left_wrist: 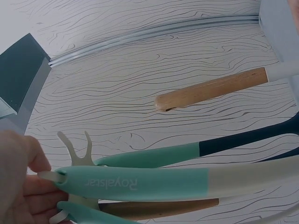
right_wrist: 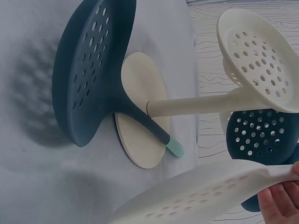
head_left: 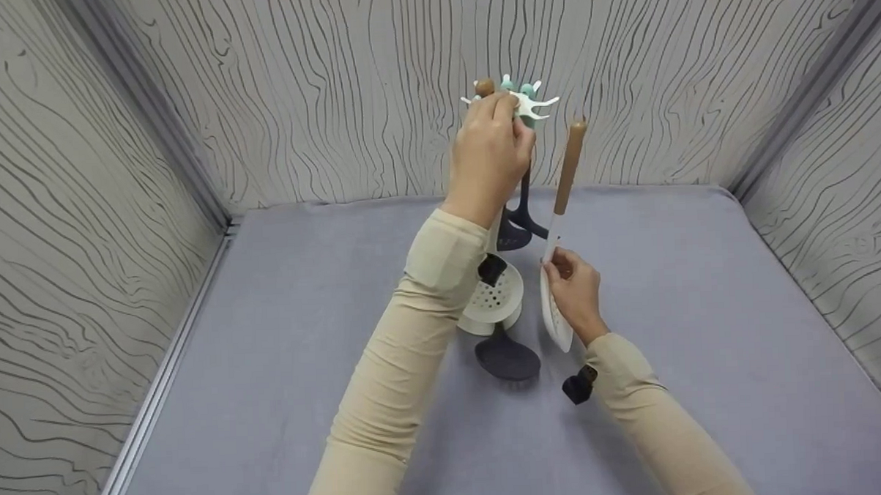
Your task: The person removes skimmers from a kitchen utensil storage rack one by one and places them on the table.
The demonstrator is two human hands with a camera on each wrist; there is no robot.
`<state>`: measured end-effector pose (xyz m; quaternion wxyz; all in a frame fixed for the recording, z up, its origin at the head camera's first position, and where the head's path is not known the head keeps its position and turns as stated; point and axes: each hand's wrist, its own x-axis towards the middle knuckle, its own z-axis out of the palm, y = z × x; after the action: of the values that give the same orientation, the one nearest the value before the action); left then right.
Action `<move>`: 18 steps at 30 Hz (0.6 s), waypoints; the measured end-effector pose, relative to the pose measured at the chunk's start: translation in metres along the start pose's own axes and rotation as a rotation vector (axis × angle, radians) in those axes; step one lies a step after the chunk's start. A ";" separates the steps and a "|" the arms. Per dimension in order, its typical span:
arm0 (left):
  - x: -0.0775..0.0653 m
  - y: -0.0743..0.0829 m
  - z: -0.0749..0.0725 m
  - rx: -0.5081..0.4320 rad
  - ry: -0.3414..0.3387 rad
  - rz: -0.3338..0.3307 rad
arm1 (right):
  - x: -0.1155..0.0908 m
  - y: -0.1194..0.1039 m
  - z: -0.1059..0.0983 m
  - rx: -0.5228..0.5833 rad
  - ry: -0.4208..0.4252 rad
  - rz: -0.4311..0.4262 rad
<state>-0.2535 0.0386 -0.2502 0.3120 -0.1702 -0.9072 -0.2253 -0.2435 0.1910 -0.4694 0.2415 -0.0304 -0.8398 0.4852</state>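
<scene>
My left hand (head_left: 488,149) grips the top of a utensil stand, at its pale hooks (head_left: 534,106). In the left wrist view its fingers curl by the hooks, beside a mint-green handle (left_wrist: 135,183). A white slotted turner (head_left: 551,313) with a wooden handle (head_left: 571,168) is pinched at its neck by my right hand (head_left: 578,288). The turner stands nearly upright, right of the stand, its handle top apart from the hooks. On the stand hang a white skimmer (right_wrist: 259,60), a dark slotted scoop (right_wrist: 96,70) and other dark utensils.
The stand's round white base (right_wrist: 140,149) is on the grey-lavender cloth (head_left: 304,318). Behind rises a wood-grain patterned wall (head_left: 333,97), with metal rails (head_left: 162,367) along the sides. A dark slotted head (right_wrist: 254,133) hangs beyond the white skimmer.
</scene>
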 end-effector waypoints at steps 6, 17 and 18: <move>0.000 0.000 0.000 -0.002 -0.007 -0.006 | 0.001 0.002 -0.002 -0.012 -0.011 0.018; 0.000 0.000 0.000 -0.009 -0.003 -0.007 | 0.001 0.009 -0.003 -0.040 -0.019 0.023; 0.000 0.000 0.000 -0.006 -0.005 -0.008 | 0.001 0.010 -0.003 -0.040 -0.023 0.029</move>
<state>-0.2534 0.0387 -0.2499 0.3083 -0.1679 -0.9079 -0.2288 -0.2446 0.1988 -0.4758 0.2241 -0.0420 -0.8516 0.4720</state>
